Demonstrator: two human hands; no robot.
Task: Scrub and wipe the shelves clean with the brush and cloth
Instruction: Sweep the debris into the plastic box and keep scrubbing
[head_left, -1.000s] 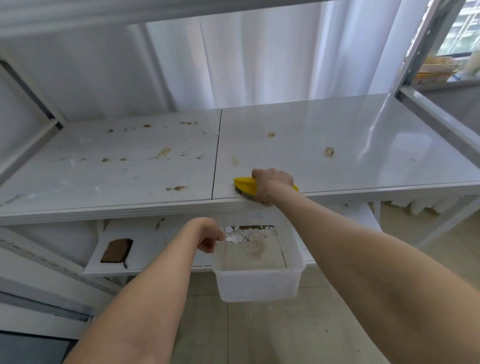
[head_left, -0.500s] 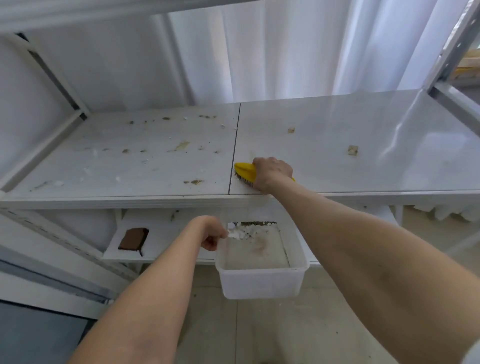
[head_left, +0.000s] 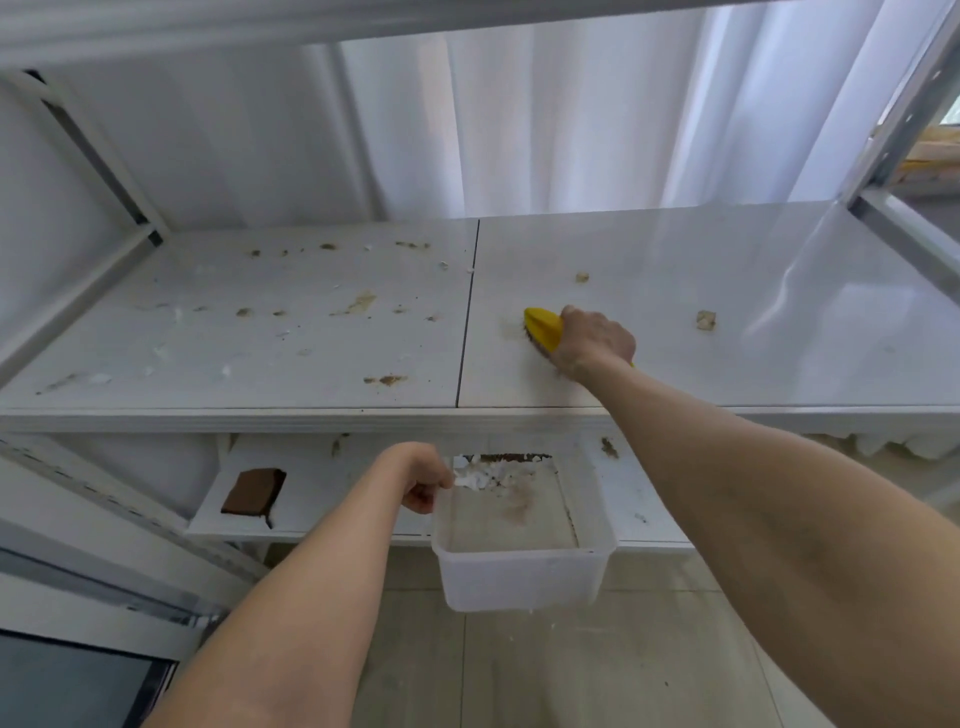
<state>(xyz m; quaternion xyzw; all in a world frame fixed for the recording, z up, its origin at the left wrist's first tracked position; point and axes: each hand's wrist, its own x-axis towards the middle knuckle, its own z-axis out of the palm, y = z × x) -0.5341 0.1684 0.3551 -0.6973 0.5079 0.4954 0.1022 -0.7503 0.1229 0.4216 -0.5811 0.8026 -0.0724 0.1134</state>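
Observation:
My right hand (head_left: 595, 340) grips a yellow scrubbing brush (head_left: 543, 326), bristles down on the right panel of the white shelf (head_left: 675, 332), a little right of the seam. Brown stains and white crumbs dot the left panel (head_left: 291, 322). Two small brown bits lie on the right panel. My left hand (head_left: 421, 475) holds the left rim of a translucent plastic bin (head_left: 519, 574) just below the shelf's front edge; white scraps and brown dirt lie inside it. A brown folded cloth (head_left: 254, 491) lies on the lower shelf at the left.
White uprights frame the shelf at the left (head_left: 93, 156) and right (head_left: 904, 109). A white curtain (head_left: 519, 119) hangs behind. The lower shelf (head_left: 311, 499) juts out under the bin. Tiled floor (head_left: 571, 665) lies below.
My right hand has pushed the brush away from the front edge, farther back across the right panel. The left hand and bin stay in place. The camera has shifted left.

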